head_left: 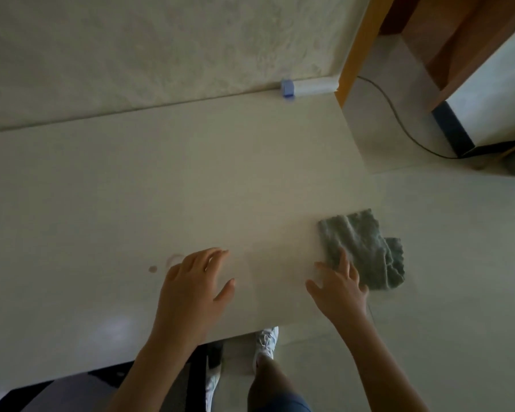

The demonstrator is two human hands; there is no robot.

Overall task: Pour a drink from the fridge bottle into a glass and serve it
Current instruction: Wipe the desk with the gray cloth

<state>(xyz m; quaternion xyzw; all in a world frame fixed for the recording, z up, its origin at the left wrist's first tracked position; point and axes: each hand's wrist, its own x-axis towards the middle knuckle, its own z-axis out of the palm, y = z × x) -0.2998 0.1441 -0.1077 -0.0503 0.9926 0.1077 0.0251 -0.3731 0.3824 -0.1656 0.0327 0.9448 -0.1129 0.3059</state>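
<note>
No bottle or glass is in view. My left hand (pixel 195 285) hovers palm down over the pale table (pixel 161 179), fingers spread and empty. A faint reddish ring stain (pixel 174 259) and a small round spot (pixel 153 269) mark the tabletop just left of it. My right hand (pixel 341 288) reaches toward a crumpled grey-green cloth (pixel 363 248) at the table's right edge; its fingertips touch the cloth's near edge without gripping it.
The table ends at the right just past the cloth and at the front near my legs and white shoes (pixel 266 343). A small blue-and-white object (pixel 288 89) sits by the wall. A cable (pixel 399 120) runs across the floor toward a wooden cabinet (pixel 473 69).
</note>
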